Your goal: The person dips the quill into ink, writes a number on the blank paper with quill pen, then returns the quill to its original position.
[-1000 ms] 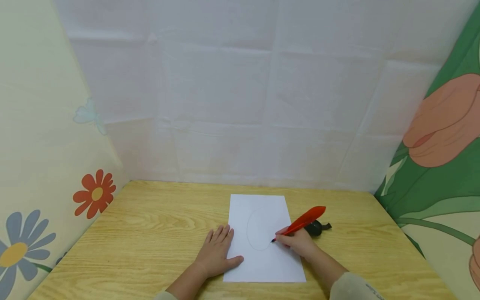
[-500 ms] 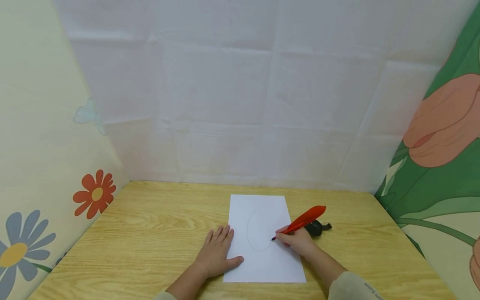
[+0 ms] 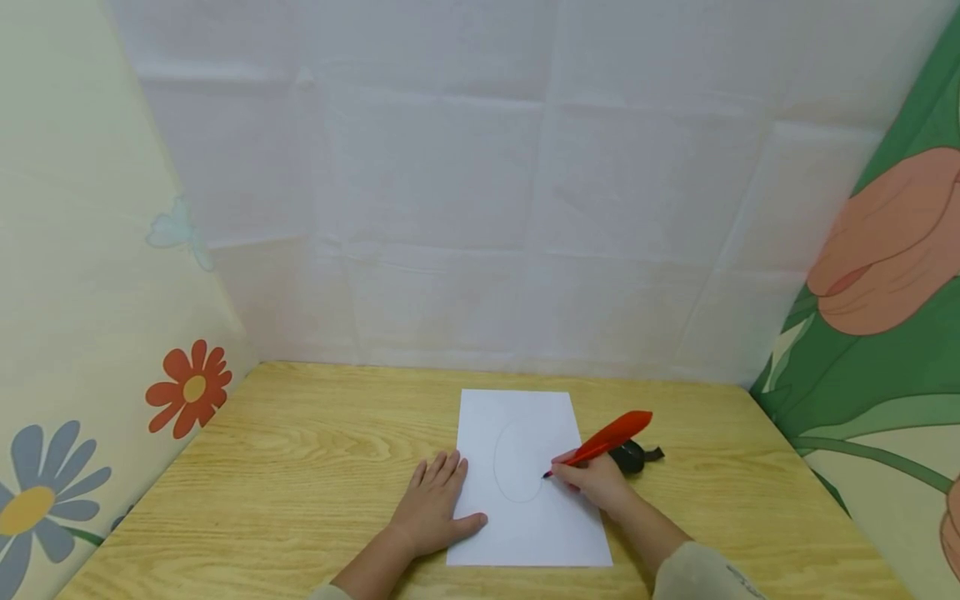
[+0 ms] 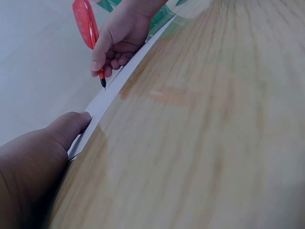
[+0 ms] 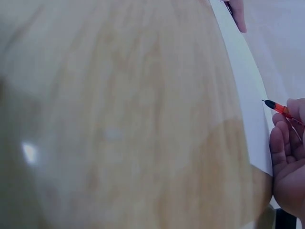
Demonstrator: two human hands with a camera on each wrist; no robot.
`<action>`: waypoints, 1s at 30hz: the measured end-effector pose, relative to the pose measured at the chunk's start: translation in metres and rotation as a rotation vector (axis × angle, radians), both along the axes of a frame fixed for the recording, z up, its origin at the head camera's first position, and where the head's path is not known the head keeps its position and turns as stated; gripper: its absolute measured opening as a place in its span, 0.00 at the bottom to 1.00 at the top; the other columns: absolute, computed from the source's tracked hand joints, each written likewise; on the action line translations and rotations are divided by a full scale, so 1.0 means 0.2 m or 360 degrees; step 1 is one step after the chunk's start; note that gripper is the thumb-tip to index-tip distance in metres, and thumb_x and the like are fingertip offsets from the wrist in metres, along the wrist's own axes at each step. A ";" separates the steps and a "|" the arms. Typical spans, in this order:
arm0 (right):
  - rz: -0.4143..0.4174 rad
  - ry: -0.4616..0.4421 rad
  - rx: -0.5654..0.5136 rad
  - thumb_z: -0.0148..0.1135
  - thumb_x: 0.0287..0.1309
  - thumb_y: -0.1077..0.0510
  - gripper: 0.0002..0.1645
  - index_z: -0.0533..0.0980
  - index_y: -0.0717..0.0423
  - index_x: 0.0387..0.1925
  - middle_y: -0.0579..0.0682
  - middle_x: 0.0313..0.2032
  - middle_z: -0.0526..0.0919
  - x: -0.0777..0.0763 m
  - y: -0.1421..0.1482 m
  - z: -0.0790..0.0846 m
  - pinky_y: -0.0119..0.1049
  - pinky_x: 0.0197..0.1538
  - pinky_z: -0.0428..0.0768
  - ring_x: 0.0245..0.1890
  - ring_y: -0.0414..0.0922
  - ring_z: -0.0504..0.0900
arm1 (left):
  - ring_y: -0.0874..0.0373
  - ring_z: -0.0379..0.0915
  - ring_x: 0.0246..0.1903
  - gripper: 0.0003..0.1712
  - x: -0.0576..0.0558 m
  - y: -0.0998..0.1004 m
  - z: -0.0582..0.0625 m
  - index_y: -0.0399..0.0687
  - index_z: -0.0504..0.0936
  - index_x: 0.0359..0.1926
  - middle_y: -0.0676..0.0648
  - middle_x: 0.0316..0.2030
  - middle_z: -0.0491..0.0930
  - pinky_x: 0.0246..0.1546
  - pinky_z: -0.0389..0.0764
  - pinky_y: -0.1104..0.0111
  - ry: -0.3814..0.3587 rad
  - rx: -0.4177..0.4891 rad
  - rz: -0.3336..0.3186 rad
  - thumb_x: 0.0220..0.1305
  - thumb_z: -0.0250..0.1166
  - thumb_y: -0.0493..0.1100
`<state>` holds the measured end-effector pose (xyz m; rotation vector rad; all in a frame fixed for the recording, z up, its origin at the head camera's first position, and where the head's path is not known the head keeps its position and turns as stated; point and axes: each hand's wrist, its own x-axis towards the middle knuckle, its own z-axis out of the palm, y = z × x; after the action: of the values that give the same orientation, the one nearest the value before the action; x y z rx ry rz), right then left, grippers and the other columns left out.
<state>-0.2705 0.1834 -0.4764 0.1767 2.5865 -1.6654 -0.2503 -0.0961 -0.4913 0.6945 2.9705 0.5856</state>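
Right hand (image 3: 596, 482): clamped on red feather pen (image 3: 607, 437), tip down at faint curved line (image 3: 495, 467). Left hand (image 3: 433, 505): fingers apart. White paper (image 3: 525, 533): between hands, under left thumb. Black object (image 3: 631, 457): just beyond right hand, on worktop (image 3: 322, 442).

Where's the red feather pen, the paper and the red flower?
Red feather pen (image 3: 609, 437), head view: on its feathery part.
Paper (image 3: 521, 467), head view: on its white middle.
Red flower (image 3: 194, 388), head view: on its yellow centre.
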 end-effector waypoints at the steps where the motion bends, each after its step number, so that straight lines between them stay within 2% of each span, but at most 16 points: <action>1: -0.0004 -0.0004 -0.0004 0.70 0.55 0.57 0.10 0.85 0.57 0.38 0.48 0.28 0.83 0.00 0.00 0.00 0.33 0.34 0.73 0.29 0.43 0.75 | 0.38 0.46 0.75 0.55 0.00 0.00 0.00 0.35 0.60 0.72 0.35 0.74 0.56 0.73 0.46 0.41 -0.0002 -0.0001 0.0000 0.59 0.57 0.72; 30: -0.0070 0.0007 0.0026 0.71 0.55 0.55 0.11 0.84 0.57 0.38 0.48 0.31 0.85 -0.05 -0.01 -0.01 0.33 0.37 0.76 0.32 0.43 0.77 | 0.38 0.46 0.75 0.54 0.00 0.00 0.00 0.36 0.60 0.72 0.36 0.74 0.56 0.73 0.45 0.41 -0.0001 0.0005 0.0005 0.60 0.57 0.71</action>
<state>-0.2804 0.1820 -0.4789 0.2323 2.6186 -1.6612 -0.2498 -0.0963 -0.4909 0.6899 2.9712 0.5906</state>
